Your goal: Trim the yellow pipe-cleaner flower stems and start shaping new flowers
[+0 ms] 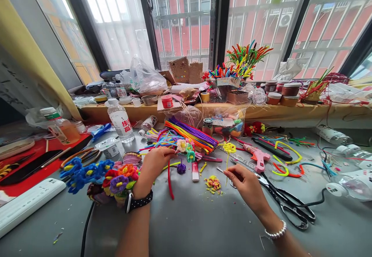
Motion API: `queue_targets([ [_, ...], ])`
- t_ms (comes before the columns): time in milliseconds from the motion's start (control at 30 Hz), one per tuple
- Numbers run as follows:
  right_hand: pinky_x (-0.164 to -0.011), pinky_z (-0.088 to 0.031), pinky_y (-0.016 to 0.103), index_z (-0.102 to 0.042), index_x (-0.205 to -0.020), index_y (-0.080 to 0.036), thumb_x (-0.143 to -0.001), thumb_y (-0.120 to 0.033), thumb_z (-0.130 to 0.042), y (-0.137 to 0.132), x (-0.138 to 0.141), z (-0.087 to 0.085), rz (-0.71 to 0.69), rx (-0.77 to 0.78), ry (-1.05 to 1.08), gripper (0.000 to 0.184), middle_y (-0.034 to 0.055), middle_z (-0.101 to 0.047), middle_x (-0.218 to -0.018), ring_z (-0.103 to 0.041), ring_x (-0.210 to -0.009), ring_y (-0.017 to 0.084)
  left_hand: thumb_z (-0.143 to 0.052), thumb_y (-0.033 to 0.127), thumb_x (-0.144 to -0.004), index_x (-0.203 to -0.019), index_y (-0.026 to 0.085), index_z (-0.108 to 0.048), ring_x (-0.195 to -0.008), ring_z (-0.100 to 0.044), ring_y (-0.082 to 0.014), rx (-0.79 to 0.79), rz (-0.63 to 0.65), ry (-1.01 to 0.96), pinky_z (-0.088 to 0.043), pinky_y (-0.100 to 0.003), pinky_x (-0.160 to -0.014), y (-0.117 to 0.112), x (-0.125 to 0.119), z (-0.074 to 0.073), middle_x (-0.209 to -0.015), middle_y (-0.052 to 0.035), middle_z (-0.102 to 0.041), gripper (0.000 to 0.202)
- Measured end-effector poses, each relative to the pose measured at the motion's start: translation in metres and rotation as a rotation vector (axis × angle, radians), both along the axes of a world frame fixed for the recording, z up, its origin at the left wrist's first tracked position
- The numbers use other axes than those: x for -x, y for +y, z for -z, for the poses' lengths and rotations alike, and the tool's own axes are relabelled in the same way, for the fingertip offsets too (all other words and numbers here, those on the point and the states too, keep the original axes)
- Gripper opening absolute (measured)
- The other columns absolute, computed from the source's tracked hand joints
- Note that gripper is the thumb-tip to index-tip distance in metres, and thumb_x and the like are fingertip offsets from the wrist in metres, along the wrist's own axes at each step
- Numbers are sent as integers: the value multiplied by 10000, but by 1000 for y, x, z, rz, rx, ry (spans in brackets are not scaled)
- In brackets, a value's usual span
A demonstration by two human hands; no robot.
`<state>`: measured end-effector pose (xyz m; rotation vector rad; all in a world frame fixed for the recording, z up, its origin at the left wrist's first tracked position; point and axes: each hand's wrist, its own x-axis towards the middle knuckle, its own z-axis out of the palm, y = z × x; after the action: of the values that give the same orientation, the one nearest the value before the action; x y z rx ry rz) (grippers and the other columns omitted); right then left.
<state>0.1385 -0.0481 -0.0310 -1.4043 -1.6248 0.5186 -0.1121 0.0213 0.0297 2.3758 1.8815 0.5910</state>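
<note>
My right hand (245,185) pinches the thin stem of a yellow pipe-cleaner flower (229,148), which stands upright above the fingers. A silver metal tip (220,169) pokes out beside those fingertips; its tool is mostly hidden. My left hand (155,166) has its fingertips pressed together beside a cream flower (181,145) and a mint green flower (190,154); what they grip, if anything, I cannot make out. Just below hangs or lies a purple pom-pom flower (181,168). Between the hands are a red and white box (195,172) and a pile of yellow and pink clippings (213,184).
Bundled pipe cleaners (192,133) lie behind the hands. Large black-handled scissors (286,201) and a pink glue gun (257,156) are at right. Blue flowers (87,172) stand by my left wrist, near a power strip (31,203). A water bottle (120,121) stands farther back.
</note>
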Motion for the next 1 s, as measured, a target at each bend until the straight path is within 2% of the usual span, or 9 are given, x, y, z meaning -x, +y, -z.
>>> queue_targets([
  [167, -472, -371, 222, -560, -696, -174, -787, -407, -410, 0, -1, 0, 0, -11, -9, 291, 13, -528, -616, -470, -531, 122, -447, 351, -739, -848, 257, -640, -835, -570, -165, -107, -56, -92, -402, -232, -694, 1, 0, 3, -899, 5, -648, 241],
  [300, -469, -364, 224, -560, -684, -174, -784, -409, -415, -1, -1, 0, 8, -23, -14, 293, 12, -524, -605, -466, -524, 122, -439, 367, -748, -844, 229, -634, -827, -565, -169, -355, -142, -206, -403, -232, -703, -3, 2, 0, -890, -16, -640, 257],
  [400, -471, -363, 223, -557, -690, -175, -785, -404, -415, -1, -1, -1, 7, -11, -8, 286, 11, -527, -608, -471, -528, 123, -448, 345, -749, -796, 225, -638, -808, -557, -171, -514, -202, -230, -405, -243, -711, -12, -2, -9, -868, -18, -634, 230],
  [500, -475, -364, 223, -556, -699, -175, -787, -401, -415, -1, -1, -1, -2, 1, 1, 281, 14, -530, -618, -474, -531, 124, -425, 300, -764, -730, 214, -644, -820, -543, -173, -571, -94, -158, -393, -245, -726, -26, -15, -20, -847, -25, -630, 238],
  [567, -475, -363, 225, -556, -699, -174, -788, -401, -413, -1, -1, -1, -6, 1, 4, 282, 15, -529, -617, -472, -530, 126, -419, 296, -770, -787, 223, -643, -777, -547, -155, -498, 59, -100, -394, -231, -705, -32, -26, -24, -817, -20, -632, 236],
  [667, -480, -364, 225, -553, -699, -173, -790, -393, -414, -1, -1, -1, -11, 1, 8, 276, 14, -525, -619, -473, -538, 126, -418, 276, -773, -822, 235, -636, -757, -553, -148, -226, 213, 56, -394, -228, -682, -33, -39, -22, -829, -18, -635, 227],
  [733, -484, -365, 223, -553, -702, -172, -791, -384, -418, 0, 0, -1, -15, 3, 9, 267, 13, -525, -624, -474, -543, 124, -408, 238, -772, -793, 215, -639, -760, -558, -170, -98, 191, 184, -395, -250, -671, -29, -43, -16, -804, -39, -638, 233],
  [800, -482, -363, 221, -555, -698, -172, -790, -379, -421, 0, 0, -1, -12, 4, 3, 264, 12, -525, -621, -472, -538, 122, -410, 208, -757, -768, 196, -642, -758, -565, -195, -18, 98, 267, -399, -270, -646, -22, -41, -10, -804, -62, -639, 233],
  [1000, -460, -360, 217, -564, -692, -172, -788, -384, -418, -1, 1, -2, -8, 0, -11, 274, 12, -520, -599, -468, -515, 119, -448, 191, -700, -750, 190, -641, -757, -575, -229, 171, -59, 371, -397, -289, -613, -9, -26, 0, -795, -89, -642, 199],
])
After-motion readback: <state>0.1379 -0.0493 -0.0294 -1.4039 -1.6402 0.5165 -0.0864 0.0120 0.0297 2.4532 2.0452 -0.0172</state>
